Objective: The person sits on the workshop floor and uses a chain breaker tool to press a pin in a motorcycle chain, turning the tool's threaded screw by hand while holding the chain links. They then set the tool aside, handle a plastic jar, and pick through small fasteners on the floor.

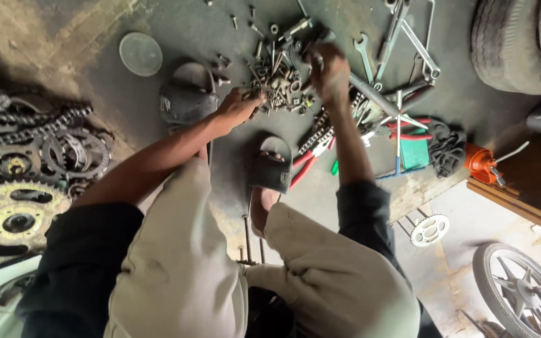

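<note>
A pile of loose nuts, bolts and small metal parts (280, 81) lies on the dark floor in front of me. My left hand (238, 107) reaches into the pile's left edge, fingertips among the bolts; whether it grips one is unclear. Over the right side of the pile, my right hand (328, 74) is raised, its fingers closed around a small dark metal part (311, 59). I squat in beige trousers, and my sandalled feet (270, 166) are just behind the pile.
Sprockets and chains (26, 163) are heaped at left. A round lid (140, 54), spanners (402, 44), red-handled pliers (308, 164), a green cloth (414, 153) and an orange oil can (480, 163) surround the pile. A tyre (508, 44) is at top right, a wheel (521, 291) at bottom right.
</note>
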